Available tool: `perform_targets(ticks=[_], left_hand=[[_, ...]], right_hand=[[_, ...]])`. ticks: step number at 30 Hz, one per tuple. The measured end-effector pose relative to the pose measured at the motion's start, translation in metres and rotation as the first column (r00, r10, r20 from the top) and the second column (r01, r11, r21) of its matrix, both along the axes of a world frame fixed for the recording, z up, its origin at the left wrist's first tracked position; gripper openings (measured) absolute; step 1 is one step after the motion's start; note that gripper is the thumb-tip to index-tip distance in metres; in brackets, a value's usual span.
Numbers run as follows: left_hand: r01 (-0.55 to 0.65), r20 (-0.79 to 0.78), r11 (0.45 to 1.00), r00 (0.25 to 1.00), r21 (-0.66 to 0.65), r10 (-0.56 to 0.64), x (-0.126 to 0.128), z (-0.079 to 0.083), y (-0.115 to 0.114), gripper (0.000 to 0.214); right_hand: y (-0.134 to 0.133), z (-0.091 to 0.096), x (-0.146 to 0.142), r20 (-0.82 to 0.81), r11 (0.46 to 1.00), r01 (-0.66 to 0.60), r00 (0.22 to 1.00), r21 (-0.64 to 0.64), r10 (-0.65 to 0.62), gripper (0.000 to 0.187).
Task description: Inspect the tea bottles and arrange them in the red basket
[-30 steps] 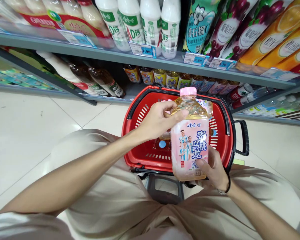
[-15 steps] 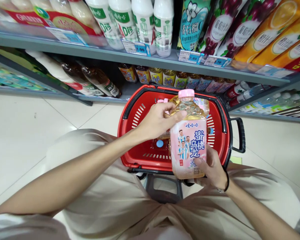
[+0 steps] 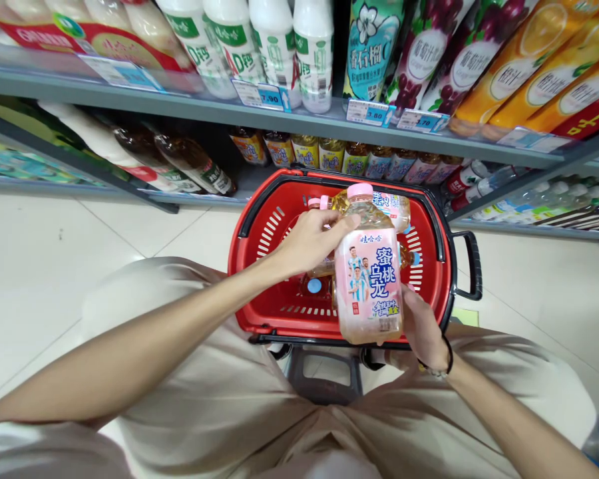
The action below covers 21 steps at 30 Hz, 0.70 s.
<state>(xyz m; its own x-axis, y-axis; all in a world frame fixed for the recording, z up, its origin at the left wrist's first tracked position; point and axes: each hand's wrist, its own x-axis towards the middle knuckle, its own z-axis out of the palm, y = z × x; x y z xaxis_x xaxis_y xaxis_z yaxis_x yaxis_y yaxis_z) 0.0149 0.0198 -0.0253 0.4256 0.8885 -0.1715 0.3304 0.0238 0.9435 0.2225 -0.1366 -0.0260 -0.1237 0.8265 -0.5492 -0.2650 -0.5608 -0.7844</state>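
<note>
I hold a large bottle of amber drink point(image 3: 368, 273) with a pink label and pink cap upright over a red shopping basket point(image 3: 259, 293). My left hand point(image 3: 312, 241) is wrapped round its shoulder near the neck. My right hand point(image 3: 422, 326) grips its lower right side and base; a dark band circles that wrist. Inside the basket lie other bottles point(image 3: 389, 203) of the same pink-capped kind, partly hidden behind the held one.
Grey shelves point(image 3: 279, 120) run across the back, stocked with white milk bottles point(image 3: 274, 40), juice bottles point(image 3: 519, 60) and small tea bottles point(image 3: 329, 154). The basket's black side handle point(image 3: 472, 266) juts right. Pale tile floor point(image 3: 54, 253) lies to the left. My knees flank the basket.
The bottle and both hands have drifted slightly left and lower, toward the basket. The grip of both hands is unchanged.
</note>
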Motion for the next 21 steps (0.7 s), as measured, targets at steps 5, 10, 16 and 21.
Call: perform_targets(ticks=[5,10,16,21], left_hand=[[-0.009,-0.028,1.000,1.000,0.004,0.010,0.000,-0.004,0.002,0.055],[0.001,-0.034,1.000,0.999,0.017,-0.001,-0.002,-0.005,0.000,0.055],[0.010,-0.037,0.999,0.999,0.035,-0.009,-0.002,0.000,-0.001,0.056],[0.010,-0.039,0.999,0.999,0.042,-0.009,-0.001,-0.002,0.000,0.057]], right_hand=[[-0.003,-0.005,0.000,0.040,0.999,0.041,0.998,-0.025,-0.040,0.055],[-0.008,-0.016,0.004,0.154,0.994,0.111,0.982,-0.010,-0.108,0.055],[-0.008,-0.025,0.012,0.264,0.997,0.070,0.961,0.031,-0.075,0.055],[0.001,-0.020,0.008,0.247,0.997,-0.026,0.969,0.068,0.009,0.052]])
